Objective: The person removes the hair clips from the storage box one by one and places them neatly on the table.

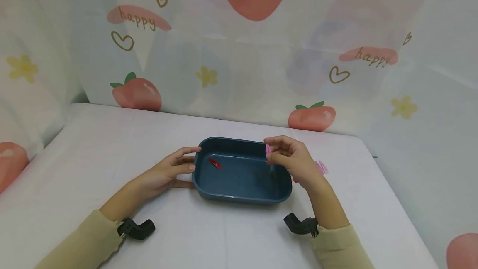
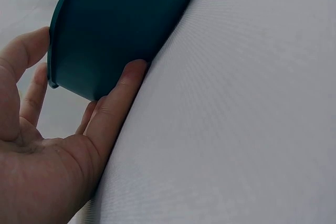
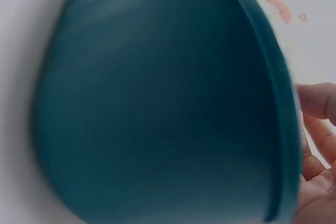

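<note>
A dark blue-green rectangular basin [image 1: 242,196] stands on the white-covered table. Inside, toward its left end, lies a red hair clip [image 1: 215,163]. My left hand [image 1: 164,173] touches the basin's left end from outside, fingers spread along the rim and lower wall; the left wrist view shows the fingertips against the basin wall [image 2: 115,30]. Over the basin's right end, my right hand [image 1: 293,157] pinches a pink hair clip [image 1: 268,149] between thumb and fingers. In the right wrist view the basin wall [image 3: 157,103] hides much of that hand [image 3: 320,145], and the clip cannot be made out.
Beyond the right wrist several pink hair clips [image 1: 322,167] lie on the table, partly hidden by the hand. A bit of red [image 1: 296,179] shows between basin and hand. A printed cloth backdrop [image 1: 246,65] rises behind the table [image 1: 160,136].
</note>
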### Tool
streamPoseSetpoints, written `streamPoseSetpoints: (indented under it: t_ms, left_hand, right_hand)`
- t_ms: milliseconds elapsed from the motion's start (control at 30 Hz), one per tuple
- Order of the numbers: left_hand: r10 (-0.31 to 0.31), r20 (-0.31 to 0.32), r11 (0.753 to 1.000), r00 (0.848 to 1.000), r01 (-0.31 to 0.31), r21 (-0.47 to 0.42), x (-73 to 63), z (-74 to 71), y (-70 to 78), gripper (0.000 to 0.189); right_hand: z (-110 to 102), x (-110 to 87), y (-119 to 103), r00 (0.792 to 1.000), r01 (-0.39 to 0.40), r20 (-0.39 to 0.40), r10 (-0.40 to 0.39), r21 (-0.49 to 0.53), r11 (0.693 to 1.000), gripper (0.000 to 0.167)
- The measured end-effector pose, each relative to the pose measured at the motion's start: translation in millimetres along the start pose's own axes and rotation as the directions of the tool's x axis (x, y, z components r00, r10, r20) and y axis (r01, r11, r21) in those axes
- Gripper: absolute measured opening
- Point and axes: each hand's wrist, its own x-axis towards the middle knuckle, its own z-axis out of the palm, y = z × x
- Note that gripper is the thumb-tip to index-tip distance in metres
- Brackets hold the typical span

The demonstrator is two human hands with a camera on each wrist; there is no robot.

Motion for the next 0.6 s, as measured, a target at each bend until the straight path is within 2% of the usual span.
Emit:
streamPoseSetpoints:
  t_ms: [300,600]
  left_hand:
    - [0.0,-0.002,1.0,1.0,0.0,0.011,0.8,-0.4,-0.5,0.059]
    - [0.004,-0.004,1.0,1.0,-0.003,0.02,0.7,1.2,0.4,0.06]
  right_hand:
    - [-28,-6.2,0,0.997,0.028,-0.079,-0.027,0.006,1.0,0.033]
    - [-54,-12.0,1,0.985,0.058,-0.167,-0.045,0.07,0.996,0.03]
